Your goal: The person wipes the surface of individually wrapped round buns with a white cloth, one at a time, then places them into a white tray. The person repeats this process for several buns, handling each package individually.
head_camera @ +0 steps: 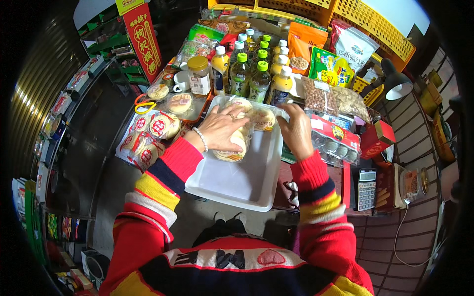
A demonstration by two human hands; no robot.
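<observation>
A white plastic tray (237,181) lies before me, with several wrapped round flat cakes (263,119) in its far half. My left hand (222,127), fingers spread, rests over the wrapped cakes on the tray's left side; whether it grips one is not plain. My right hand (297,129) is bent at the tray's far right corner, its fingertips near the rim; whether anything is between them is hidden. Left of the tray, more wrapped cakes with red print (160,125) sit in a box.
Behind the tray stand several drink bottles (240,70), a honey jar (199,76) and a white mug (181,80). Bagged nuts (319,95), a red egg carton (335,135), a calculator (367,188) and a black desk lamp (398,81) are at the right.
</observation>
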